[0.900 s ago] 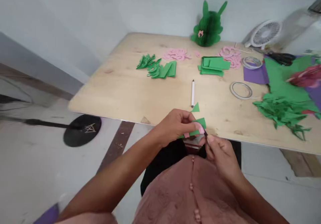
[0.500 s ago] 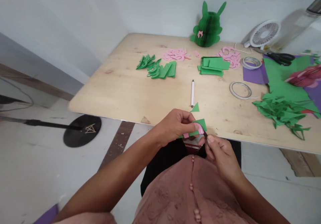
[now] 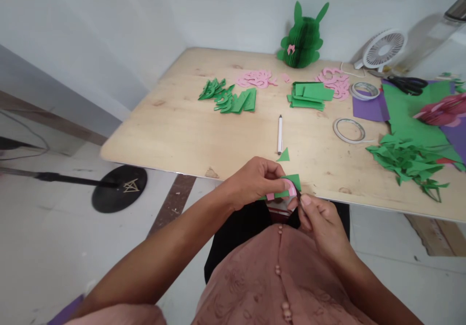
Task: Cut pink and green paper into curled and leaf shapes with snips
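Note:
My left hand pinches a piece of green paper with a pink curved paper shape lying on top of it, at the table's front edge. Close on its right, my right hand is closed around dark scissors, mostly hidden by the fingers. Their blades meet the green paper beside the pink curve. Just beyond my left hand lies a small green paper triangle, and past it a white pen.
Green cut pieces, green strips and pink cut-outs lie farther back. A green paper rabbit and a white fan stand by the wall. Rightward are a tape roll, black-handled scissors and green scraps.
The green paper and pink shape have shifted very slightly in my hands. Both hands keep nearly the same place and grip.

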